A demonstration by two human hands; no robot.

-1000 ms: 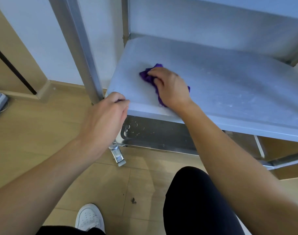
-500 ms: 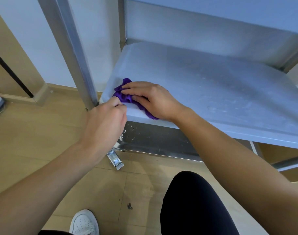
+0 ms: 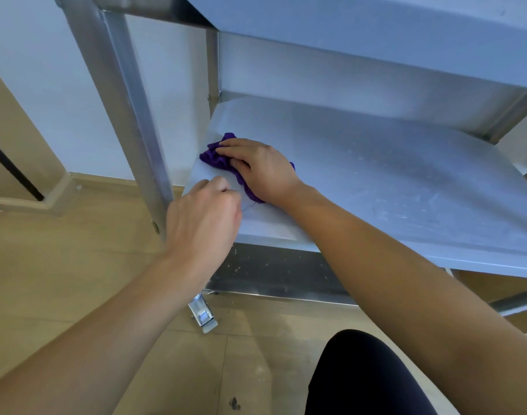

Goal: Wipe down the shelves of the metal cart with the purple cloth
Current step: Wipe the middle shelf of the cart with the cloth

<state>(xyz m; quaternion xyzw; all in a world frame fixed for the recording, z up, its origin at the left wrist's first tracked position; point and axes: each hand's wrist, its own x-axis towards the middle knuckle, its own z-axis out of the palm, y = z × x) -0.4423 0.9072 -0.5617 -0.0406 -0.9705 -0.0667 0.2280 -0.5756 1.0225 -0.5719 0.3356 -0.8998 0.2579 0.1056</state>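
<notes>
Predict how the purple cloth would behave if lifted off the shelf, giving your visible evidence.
The purple cloth is bunched in folds under the right hand, so it would probably droop limply. It looks thin, so likely light. On the smooth metal shelf it probably slides easily.

Wooden floor (image 3: 61,265), white wall (image 3: 46,85).

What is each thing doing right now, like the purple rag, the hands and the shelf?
purple cloth: bunched up, pressed flat on the shelf under the right hand.
right hand: palm down on the cloth.
left hand: curled at the shelf's front left corner, beside the post.
shelf: bare, faint smudges showing.
caster brake: position unclear.
</notes>
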